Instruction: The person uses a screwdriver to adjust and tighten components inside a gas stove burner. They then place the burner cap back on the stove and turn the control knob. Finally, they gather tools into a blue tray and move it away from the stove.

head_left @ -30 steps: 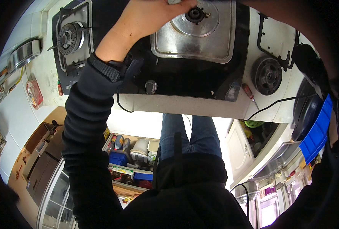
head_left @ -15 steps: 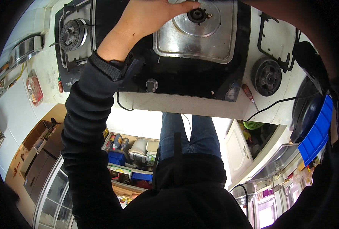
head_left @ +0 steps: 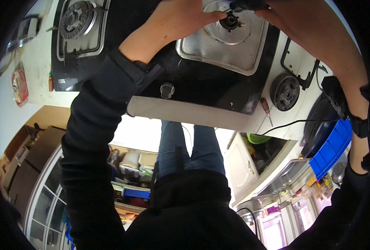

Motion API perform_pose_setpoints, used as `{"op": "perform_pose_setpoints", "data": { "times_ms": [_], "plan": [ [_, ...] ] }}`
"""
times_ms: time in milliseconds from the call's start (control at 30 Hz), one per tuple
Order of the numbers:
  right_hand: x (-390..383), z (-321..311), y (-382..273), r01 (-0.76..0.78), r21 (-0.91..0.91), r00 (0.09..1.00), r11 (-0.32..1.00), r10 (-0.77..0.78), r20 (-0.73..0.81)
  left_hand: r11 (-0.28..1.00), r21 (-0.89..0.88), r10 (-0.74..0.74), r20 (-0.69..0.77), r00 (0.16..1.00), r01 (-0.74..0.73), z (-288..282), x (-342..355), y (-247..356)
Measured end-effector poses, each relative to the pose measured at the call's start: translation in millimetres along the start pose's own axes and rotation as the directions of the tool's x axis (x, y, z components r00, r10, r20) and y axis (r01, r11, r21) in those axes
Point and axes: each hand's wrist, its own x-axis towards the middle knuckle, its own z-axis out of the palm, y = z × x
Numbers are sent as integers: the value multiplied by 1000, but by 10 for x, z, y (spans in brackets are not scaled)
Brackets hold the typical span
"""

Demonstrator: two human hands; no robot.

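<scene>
A gas stove (head_left: 202, 84) with a black top lies before me. In its right half sits a steel drip tray (head_left: 219, 61), with a bare burner seat (head_left: 230, 21) at the middle. My left hand (head_left: 184, 18) reaches in from the left, its thumb stretched to the seat's edge. The other left fingers are cut off or hidden at the top. Across the tray, my right hand (head_left: 283, 16) is closed around a dark object (head_left: 248, 5) just above the seat. Its kind cannot be made out.
Left of the tray stands another burner (head_left: 77, 21) within its pan support. On the right counter lie a black round burner part (head_left: 285, 91), a screwdriver (head_left: 265, 106), a black pan support (head_left: 300, 77) and a cable (head_left: 295, 121). A cabinet door (head_left: 241, 160) hangs open below.
My right hand has come into view over the drip tray with the dark object. My left thumb stays by the burner seat. The whole view has shifted and tilted slightly.
</scene>
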Motion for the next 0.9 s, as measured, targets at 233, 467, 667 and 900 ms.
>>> {"op": "perform_pose_setpoints", "data": {
  "times_ms": [233, 467, 667, 900],
  "plan": [
    [219, -30, -48, -133, 117, 989, 984, 124, 87, 989, -95, -118, -82, 990, 110, -315, -557, -198],
    [168, 200, 266, 167, 252, 986, 953, -157, -61, 993, -122, -32, -215, 976, 6, -535, -799, -356],
    [408, 78, 35, -228, 197, 973, 954, 229, 20, 997, -63, -54, -221, 974, 40, -568, -1027, -539],
    [374, -57, 64, 21, 41, 991, 999, -26, 133, 992, -125, -44, -193, 980, 20, -486, -1056, -591]
  ]
}}
